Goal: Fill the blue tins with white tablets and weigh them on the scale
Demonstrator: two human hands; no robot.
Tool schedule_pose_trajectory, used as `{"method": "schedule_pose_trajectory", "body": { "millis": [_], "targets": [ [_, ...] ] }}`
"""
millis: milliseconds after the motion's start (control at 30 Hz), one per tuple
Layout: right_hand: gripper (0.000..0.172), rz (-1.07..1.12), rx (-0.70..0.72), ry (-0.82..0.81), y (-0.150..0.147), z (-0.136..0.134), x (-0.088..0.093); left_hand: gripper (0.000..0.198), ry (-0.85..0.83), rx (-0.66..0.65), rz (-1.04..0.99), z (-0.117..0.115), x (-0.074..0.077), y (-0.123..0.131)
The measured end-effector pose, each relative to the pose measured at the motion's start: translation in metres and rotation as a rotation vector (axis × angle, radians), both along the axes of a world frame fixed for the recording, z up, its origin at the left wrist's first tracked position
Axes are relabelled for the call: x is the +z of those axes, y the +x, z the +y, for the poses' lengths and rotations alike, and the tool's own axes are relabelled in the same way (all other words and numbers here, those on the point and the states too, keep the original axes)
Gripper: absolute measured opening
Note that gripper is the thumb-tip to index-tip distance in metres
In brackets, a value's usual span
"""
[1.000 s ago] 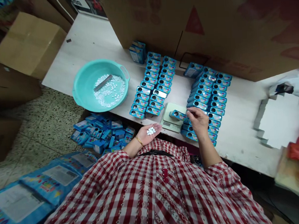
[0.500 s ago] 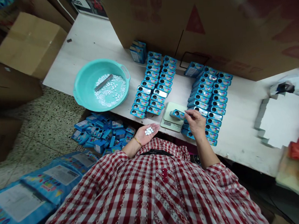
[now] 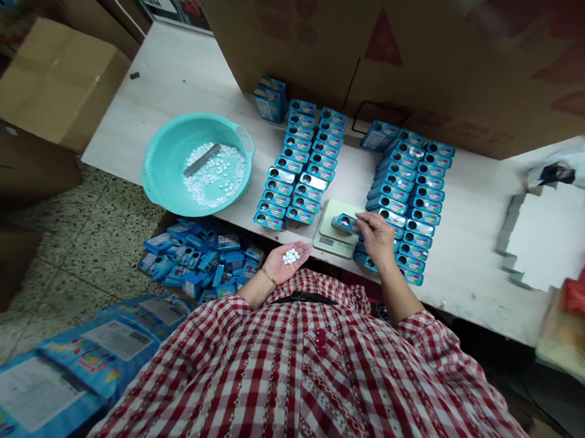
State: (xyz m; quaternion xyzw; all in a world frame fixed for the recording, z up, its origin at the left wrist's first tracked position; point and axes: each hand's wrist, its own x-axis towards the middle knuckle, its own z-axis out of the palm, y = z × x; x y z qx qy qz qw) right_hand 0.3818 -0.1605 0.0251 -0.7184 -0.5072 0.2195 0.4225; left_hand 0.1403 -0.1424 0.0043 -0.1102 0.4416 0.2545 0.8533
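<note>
My left hand (image 3: 288, 262) lies palm up in front of the table edge, fingers stretched out, holding a small pile of white tablets (image 3: 291, 256). Beside it on the table is a pale kitchen scale (image 3: 332, 245) with a small display. A small blue box (image 3: 343, 223) with a dark round hole in its top rests on the scale's platform. My right hand (image 3: 378, 237) is at the right end of this box, thumb and fingertips pinched together. Whatever is between those fingertips is too small to make out.
A turquoise basin (image 3: 162, 181) holds loose white tablets and a grey bar (image 3: 202, 160). Rows of blue boxes (image 3: 295, 155) stand left of the scale, more rows (image 3: 411, 197) right. Blue packs (image 3: 189, 253) are heaped below the table edge. A large carton (image 3: 436, 55) stands behind.
My right hand has shifted slightly left, its pinched fingertips nearer the middle of the box on the scale. My left hand and its tablets look much the same.
</note>
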Motion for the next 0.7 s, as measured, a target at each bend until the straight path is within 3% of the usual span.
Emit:
{"method": "schedule_pose_trajectory", "body": {
  "millis": [400, 700],
  "targets": [
    [0.015, 0.018, -0.048, 0.072, 0.003, -0.005, 0.014, 0.020, 0.006, -0.009, -0.003, 0.000, 0.001, 0.000],
    [0.018, -0.063, -0.031, 0.051, 0.002, -0.003, 0.009, 0.020, 0.007, 0.000, 0.000, -0.001, 0.001, 0.000]
  ]
}}
